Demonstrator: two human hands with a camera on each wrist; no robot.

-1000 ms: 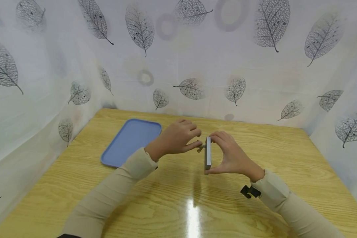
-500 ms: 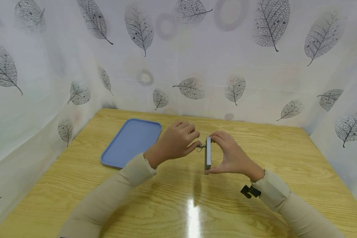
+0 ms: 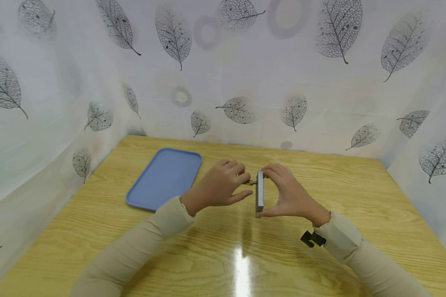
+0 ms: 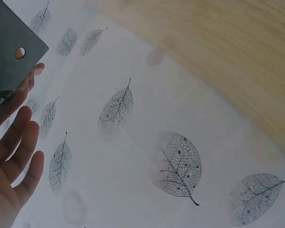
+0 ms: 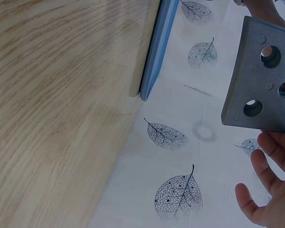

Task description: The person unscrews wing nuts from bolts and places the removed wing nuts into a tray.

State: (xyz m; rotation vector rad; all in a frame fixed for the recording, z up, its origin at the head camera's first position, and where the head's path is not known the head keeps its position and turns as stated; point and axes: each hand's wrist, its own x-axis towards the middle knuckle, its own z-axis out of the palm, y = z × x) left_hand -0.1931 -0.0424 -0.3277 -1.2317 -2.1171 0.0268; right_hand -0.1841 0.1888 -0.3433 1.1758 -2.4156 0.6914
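Observation:
A grey metal plate with round holes (image 3: 260, 192) stands on edge above the table in the head view. My right hand (image 3: 288, 192) grips it by its top and bottom edges, fingers above and thumb below. From the plate's left face sticks a threaded bolt with a brass-coloured wing nut (image 3: 250, 182), also visible as a wing nut (image 4: 5, 94) in the left wrist view. My left hand (image 3: 221, 183) is at this wing nut, its index finger beside or touching it; contact is partly hidden. The left thumb is held apart, lower down. In the right wrist view, the plate (image 5: 256, 80) shows several holes.
A blue tray (image 3: 163, 179) lies on the wooden table (image 3: 208, 255) to the left, partly behind my left forearm. A white curtain with leaf prints (image 3: 223, 74) hangs round the back and sides. A black device (image 3: 313, 239) sits at my right wrist.
My left thumb has moved from the wing nut to below it, and the left hand has sunk slightly. The wing nut has turned. My right hand and the plate stay in place.

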